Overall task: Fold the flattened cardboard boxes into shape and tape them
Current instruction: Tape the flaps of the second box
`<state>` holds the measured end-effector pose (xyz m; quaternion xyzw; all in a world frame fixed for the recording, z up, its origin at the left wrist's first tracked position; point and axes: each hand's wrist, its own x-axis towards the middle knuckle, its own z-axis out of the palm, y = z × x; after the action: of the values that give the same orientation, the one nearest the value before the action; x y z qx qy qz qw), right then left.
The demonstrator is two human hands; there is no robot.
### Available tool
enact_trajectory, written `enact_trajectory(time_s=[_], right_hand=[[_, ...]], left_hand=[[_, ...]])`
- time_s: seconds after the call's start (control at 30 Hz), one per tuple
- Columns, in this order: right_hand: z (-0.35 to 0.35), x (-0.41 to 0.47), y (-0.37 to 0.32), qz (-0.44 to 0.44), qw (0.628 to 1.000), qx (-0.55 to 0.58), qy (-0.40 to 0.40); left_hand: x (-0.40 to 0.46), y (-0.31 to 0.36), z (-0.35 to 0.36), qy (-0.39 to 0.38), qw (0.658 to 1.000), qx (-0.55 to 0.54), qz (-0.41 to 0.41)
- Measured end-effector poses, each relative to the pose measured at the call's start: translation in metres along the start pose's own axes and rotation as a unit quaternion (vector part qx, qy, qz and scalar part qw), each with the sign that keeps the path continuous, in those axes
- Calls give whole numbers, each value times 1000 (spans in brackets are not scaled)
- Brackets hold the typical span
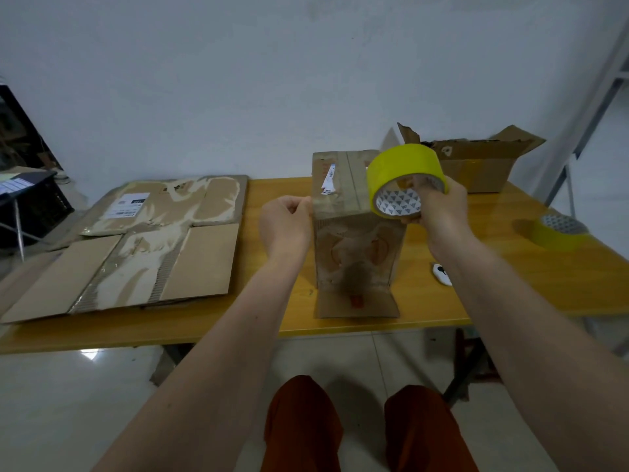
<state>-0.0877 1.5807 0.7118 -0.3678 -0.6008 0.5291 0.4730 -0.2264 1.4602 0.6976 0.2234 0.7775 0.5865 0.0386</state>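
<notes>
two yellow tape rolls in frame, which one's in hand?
The yellow tape roll held up by the right hand beside the upright cardboard box. The other tape roll lies flat on the table, untouched.

The room is dim and a bit blurry, a white light spot shines on the glossy pale tiled floor (89, 354), and the edges bend

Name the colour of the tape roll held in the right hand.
Bright yellow tape roll, gripped by the right hand; seen in the head view.

Flattened cardboard (143, 247) left of box (354, 240)
</notes>
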Motion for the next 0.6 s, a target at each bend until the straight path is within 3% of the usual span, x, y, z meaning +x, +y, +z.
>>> enact_trajectory(time_s=[0.23, 0.43, 0.6], right_hand=[[-2, 2, 2, -62, 993, -102, -8], [-3, 9, 5, -68, 987, -142, -39], [0, 14, 9, -71, 984, -157, -42]], left_hand=[[3, 2, 5, 33, 974, 202, 92], [8, -2, 8, 32, 942, 304, 139], [11, -7, 8, 27, 970, 222, 92]])
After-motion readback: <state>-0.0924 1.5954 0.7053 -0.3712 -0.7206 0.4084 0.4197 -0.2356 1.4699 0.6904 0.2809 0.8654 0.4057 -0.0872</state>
